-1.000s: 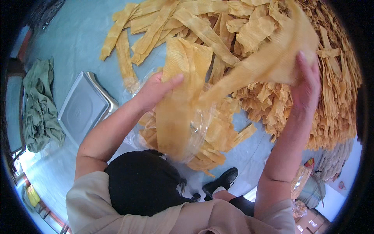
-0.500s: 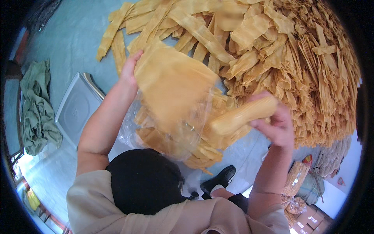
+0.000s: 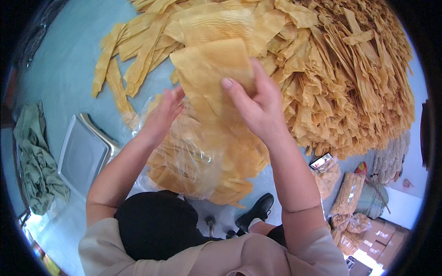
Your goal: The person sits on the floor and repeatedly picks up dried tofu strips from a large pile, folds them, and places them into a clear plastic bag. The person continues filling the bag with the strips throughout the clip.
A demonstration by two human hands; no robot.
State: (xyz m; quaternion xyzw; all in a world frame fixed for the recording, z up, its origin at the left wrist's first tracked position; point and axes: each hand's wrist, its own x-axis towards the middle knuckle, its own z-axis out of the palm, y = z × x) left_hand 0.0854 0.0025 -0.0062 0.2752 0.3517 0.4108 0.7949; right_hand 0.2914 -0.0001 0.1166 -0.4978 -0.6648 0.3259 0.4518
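Amber sheet (image 3: 209, 69) was gripped 1-handed.
The left hand (image 3: 164, 112) had come off the sheet's edge and stood open beside it; the right hand (image 3: 261, 103) grasped the sheet, thumb on top, apparently bearing it alone above the clear plastic bag (image 3: 184, 152). The sheet looked thin, broad and lightly creased.
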